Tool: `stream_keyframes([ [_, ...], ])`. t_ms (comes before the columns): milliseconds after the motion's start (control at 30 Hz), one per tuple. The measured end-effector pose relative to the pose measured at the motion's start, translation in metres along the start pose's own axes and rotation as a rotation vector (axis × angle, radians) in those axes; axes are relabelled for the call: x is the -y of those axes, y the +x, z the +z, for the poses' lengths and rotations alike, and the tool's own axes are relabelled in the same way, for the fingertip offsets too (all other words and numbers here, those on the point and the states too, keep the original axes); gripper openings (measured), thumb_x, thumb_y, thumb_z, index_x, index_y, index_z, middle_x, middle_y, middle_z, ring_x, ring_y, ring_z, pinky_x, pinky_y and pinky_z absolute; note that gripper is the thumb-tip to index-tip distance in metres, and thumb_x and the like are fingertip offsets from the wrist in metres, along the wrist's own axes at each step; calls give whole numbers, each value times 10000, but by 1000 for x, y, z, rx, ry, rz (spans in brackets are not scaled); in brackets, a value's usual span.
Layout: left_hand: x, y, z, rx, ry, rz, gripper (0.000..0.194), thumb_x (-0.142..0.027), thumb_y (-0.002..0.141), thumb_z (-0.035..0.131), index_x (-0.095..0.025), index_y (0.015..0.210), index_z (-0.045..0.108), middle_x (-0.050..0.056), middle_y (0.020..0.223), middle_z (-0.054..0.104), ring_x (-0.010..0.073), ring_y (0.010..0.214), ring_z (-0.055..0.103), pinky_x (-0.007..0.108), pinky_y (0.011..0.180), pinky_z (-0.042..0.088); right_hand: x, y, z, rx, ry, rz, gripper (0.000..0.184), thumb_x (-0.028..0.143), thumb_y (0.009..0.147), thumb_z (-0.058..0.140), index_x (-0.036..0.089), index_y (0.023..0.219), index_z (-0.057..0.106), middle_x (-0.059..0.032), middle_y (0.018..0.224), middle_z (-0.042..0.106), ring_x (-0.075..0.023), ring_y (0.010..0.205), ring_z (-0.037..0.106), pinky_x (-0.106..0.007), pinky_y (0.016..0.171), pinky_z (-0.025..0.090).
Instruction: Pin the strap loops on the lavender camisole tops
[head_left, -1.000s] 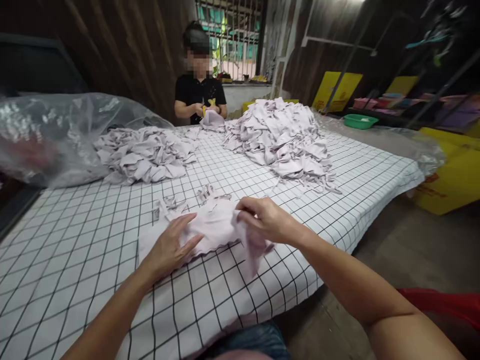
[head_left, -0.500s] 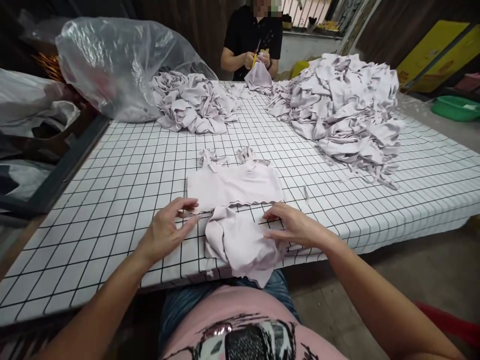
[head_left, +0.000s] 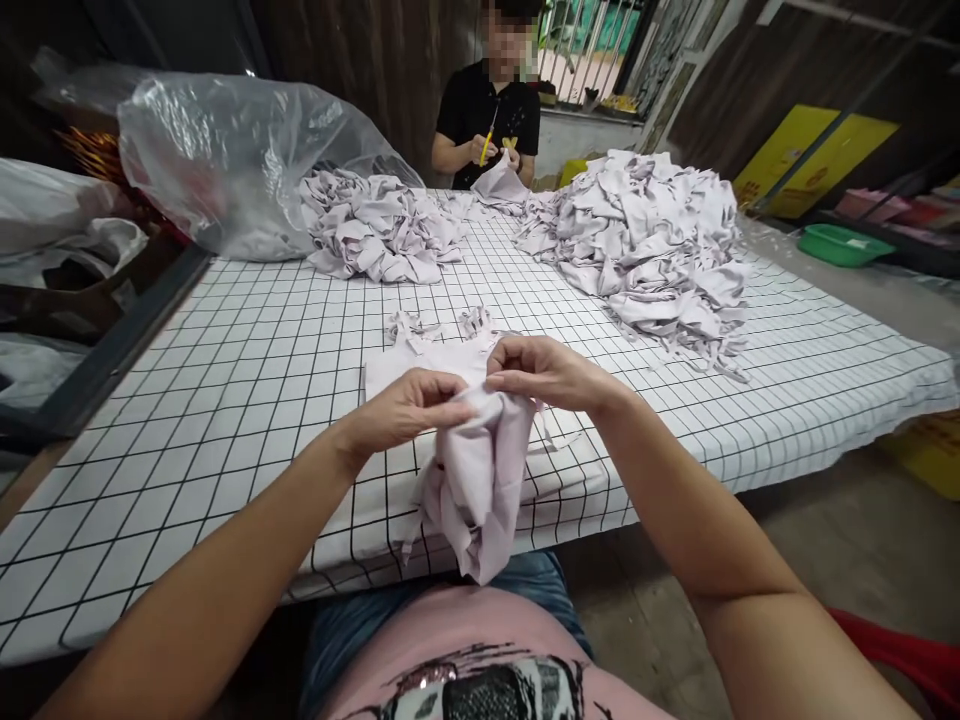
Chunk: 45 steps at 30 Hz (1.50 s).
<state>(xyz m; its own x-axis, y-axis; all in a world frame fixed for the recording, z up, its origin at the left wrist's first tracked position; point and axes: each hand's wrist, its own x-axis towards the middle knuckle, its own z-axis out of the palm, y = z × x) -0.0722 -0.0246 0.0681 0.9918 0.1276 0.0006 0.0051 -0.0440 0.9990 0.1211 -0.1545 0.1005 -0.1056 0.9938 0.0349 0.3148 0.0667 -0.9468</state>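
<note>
Both my hands pinch the upper edge of a pale lilac garment [head_left: 484, 470], which hangs crumpled over the table's near edge. My left hand [head_left: 412, 405] has its thumb and fingers closed on the cloth from the left. Close beside it, my right hand [head_left: 544, 372] grips the same edge with curled fingers. Just behind them lies a flat strappy top [head_left: 390, 370] of the same colour, its straps gathered at the far side; my hands and the held cloth hide part of it.
Heaps of pale garments lie at the back left [head_left: 382, 225] and right [head_left: 652, 250] of the checked table [head_left: 247, 400]. A clear plastic bag [head_left: 217, 160] bulges at the left. Across the table a person [head_left: 487, 120] holds yellow-handled scissors [head_left: 487, 145] and cloth. A green basin [head_left: 844, 245] stands far right.
My hands have come together and taken hold of the loose garment, lifting its upper edge over the flat top. Before, they were apart with fingers spread. The view has shifted slightly.
</note>
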Motion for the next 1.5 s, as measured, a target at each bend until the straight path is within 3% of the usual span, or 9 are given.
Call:
stream_keyframes([
  [200,20,-38,-60,-344,-70,-236,322,-450,765,711,-143,830,639,17,700,604,114,573,540,223,527,448,-25,8,-1,-481,-395,55,171,338,893,577,169,899,601,-37,895,632,-143,809,555,-297,731,447],
  [433,46,-112,-53,-718,581,-284,555,-533,769,674,-218,1203,533,82,1182,594,252,1076,590,419,926,500,-42,-64,76,-157,-437,214,288,482,884,581,210,976,598,-72,970,616,-206,878,558,-359,742,473],
  [600,65,-132,-12,-470,982,-75,711,-457,719,750,-227,1311,432,124,1304,476,312,1242,460,497,1038,424,-58,-61,115,-126,-640,171,170,387,869,630,218,884,614,-87,968,591,-255,930,503,-431,792,419],
  [700,73,-129,0,-451,1099,43,473,-293,807,677,-193,1236,505,138,1282,486,299,1233,458,475,1037,420,-55,-52,115,-53,-493,141,164,311,939,514,204,820,551,-63,909,583,-214,866,497,-392,767,407],
  [800,71,-129,-1,-461,1119,116,207,-125,860,532,-188,1040,611,110,1193,558,253,1147,519,424,988,451,-50,-52,103,-40,-81,182,208,367,975,439,206,854,495,-28,822,552,-160,741,489,-313,669,411],
  [900,64,-135,-10,-506,1065,166,254,-116,879,490,-200,1067,638,94,1158,589,232,1104,547,389,948,473,-55,-56,84,-210,254,173,256,434,956,476,209,834,462,8,739,488,-127,661,445,-264,603,385],
  [1133,55,-148,-34,-462,1010,81,311,-209,928,468,-242,1194,626,66,1150,619,217,1097,572,359,950,487,-75,-55,59,-538,500,236,282,463,874,603,222,830,463,43,674,383,-95,545,320,-220,486,285],
  [1367,47,-150,-30,-366,976,28,244,-258,904,499,-247,1080,668,68,1121,648,231,1068,598,349,892,520,-79,-49,64,-524,425,223,286,488,870,590,221,880,488,36,721,436,-101,596,396,-215,529,341],
  [1500,16,-123,-20,-350,870,80,277,-270,912,511,-268,1159,636,52,1216,613,229,1158,557,358,999,458,-62,-49,64,-307,373,171,245,427,882,605,213,980,535,18,771,478,-97,618,432,-218,548,373],
])
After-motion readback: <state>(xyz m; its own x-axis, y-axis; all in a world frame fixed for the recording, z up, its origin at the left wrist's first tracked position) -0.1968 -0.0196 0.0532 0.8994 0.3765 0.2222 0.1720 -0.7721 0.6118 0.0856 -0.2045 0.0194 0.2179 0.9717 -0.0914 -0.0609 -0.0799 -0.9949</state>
